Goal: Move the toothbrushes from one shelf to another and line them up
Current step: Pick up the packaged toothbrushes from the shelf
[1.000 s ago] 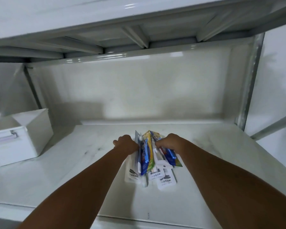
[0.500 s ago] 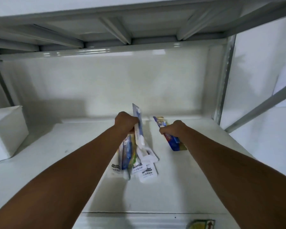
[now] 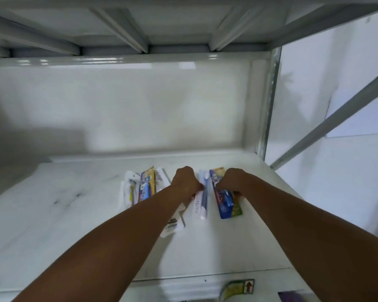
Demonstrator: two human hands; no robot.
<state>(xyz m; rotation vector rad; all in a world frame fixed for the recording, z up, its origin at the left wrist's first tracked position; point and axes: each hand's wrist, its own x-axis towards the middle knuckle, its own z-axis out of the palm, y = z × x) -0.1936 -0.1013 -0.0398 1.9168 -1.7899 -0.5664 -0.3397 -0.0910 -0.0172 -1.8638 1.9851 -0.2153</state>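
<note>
Several packaged toothbrushes lie on the white marbled shelf [image 3: 52, 225]. A small pile [image 3: 143, 188] with a blue-and-yellow pack lies left of my hands. My left hand [image 3: 184, 182] is closed on a white pack with a blue toothbrush [image 3: 202, 199], lying lengthwise. My right hand [image 3: 232, 179] presses on a blue-and-red pack [image 3: 224, 201] just to its right. Another white pack [image 3: 172, 225] pokes out from under my left forearm. Both packs rest on the shelf.
The shelf above [image 3: 140, 25] hangs low overhead. A metal upright [image 3: 268, 101] and a diagonal brace [image 3: 336, 114] stand at the right. Below the shelf's front edge, a yellow-green package [image 3: 236, 289] shows on a lower level.
The bunch has been split: my left hand carried the white-and-blue pack rightward and laid it down beside the blue-and-red pack under my right hand. The view shifted right, hiding the white box.
</note>
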